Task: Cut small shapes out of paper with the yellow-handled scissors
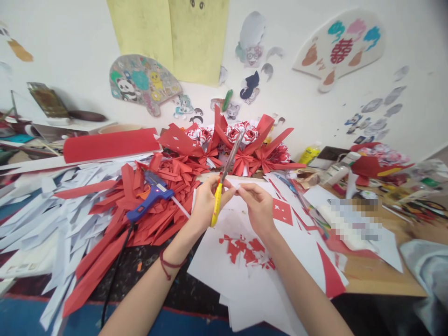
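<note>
Yellow-handled scissors [217, 201] rest in my left hand [206, 201], with the blades pointing up and away. My right hand [258, 207] has its fingers pinched together close to the left fingertips. Whatever lies between those fingertips is too small to make out. Below both hands, red paper scraps [249, 254] are scattered on white paper sheets [219, 266]. Just right of my right hand lies a piece of red paper with small cut-outs [282, 213].
A blue glue gun [150, 198] lies on a heap of folded red paper strips [171, 224], beside folded white strips [31, 200]. Behind are a red paper roll [110, 145] and red-and-white paper flowers [243, 133]. A wooden table [381, 277] holds clutter on the right.
</note>
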The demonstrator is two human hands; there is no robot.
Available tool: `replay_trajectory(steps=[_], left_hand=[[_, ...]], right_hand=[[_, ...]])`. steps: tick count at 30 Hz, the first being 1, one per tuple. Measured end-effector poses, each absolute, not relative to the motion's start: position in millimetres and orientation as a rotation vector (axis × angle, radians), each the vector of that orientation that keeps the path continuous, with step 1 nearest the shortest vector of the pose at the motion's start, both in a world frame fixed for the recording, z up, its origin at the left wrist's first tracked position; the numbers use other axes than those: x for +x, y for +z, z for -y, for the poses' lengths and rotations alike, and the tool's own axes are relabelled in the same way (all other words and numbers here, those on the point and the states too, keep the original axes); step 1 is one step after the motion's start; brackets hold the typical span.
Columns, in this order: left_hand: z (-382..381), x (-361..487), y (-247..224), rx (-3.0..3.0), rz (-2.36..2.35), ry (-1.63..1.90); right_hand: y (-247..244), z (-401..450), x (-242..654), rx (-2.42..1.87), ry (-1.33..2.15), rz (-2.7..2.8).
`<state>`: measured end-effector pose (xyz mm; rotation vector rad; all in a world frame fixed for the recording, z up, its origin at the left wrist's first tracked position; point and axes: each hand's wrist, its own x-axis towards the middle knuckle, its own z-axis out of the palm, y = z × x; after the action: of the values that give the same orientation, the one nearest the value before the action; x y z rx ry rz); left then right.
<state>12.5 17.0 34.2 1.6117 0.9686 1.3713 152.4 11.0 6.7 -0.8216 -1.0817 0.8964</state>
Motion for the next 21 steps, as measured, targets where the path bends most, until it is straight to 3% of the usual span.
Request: replay_trajectory(steps=[8,14,18,21], left_hand=[[-16.9,11.8,34.1,1.586,-0.986,1.364],[-20.2,7.4,31.0,1.900,-1.202,1.308],[-22.4,4.1,29.8,2.193,-1.461,1.149],[-22.3,4.3,27.2,2.234,-1.386,0.992]], right_hand=[[11.1,-8.1,154.1,-0.827,0.986,1.190],[12.3,-9.2,157.7,-0.831,0.893,1.135],[12.3,-13.7,160.9,-0.742,0.806,0.978],[12.3,-16.5,163.0,-0.677,0.794,0.908]])
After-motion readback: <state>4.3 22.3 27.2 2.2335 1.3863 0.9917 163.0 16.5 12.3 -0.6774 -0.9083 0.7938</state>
